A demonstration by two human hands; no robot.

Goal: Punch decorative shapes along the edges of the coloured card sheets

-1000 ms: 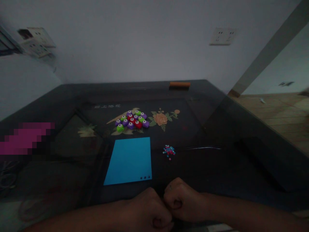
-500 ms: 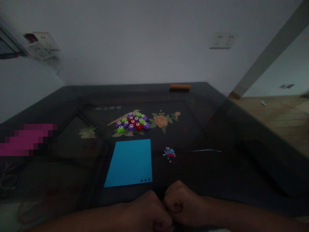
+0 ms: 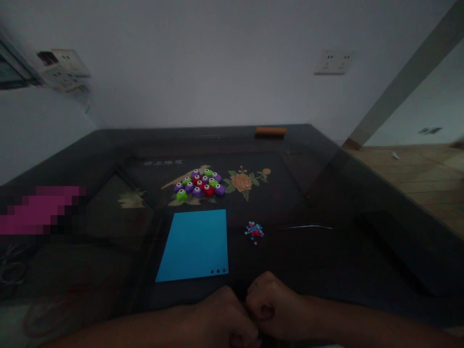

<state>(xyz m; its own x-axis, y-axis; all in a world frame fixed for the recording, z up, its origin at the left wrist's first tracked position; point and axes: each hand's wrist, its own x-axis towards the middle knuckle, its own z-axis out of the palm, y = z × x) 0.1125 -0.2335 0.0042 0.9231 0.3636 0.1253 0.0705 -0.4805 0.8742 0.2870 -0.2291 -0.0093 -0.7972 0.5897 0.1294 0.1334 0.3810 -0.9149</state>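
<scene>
At the near edge of the dark table, my left hand [image 3: 226, 316] is closed in a fist. My right hand [image 3: 273, 304], also a fist, rests against it at the knuckles. I see nothing held in either one. Just beyond my left hand lies a flat blue sheet [image 3: 195, 246] with a few small dark dots at its near right corner. A small heap of tiny pink, blue and white star-shaped pieces [image 3: 254, 229] lies past my right hand. Behind the sheet sit several purple, green and red toy pieces with eyes [image 3: 199, 183].
An orange cylinder [image 3: 270, 131] lies at the table's far edge by the wall. A pixelated pink patch [image 3: 39, 208] covers something at the left. A dark flat object [image 3: 395, 249] is on the right. Wall sockets [image 3: 334, 62] are above the table [image 3: 308, 261].
</scene>
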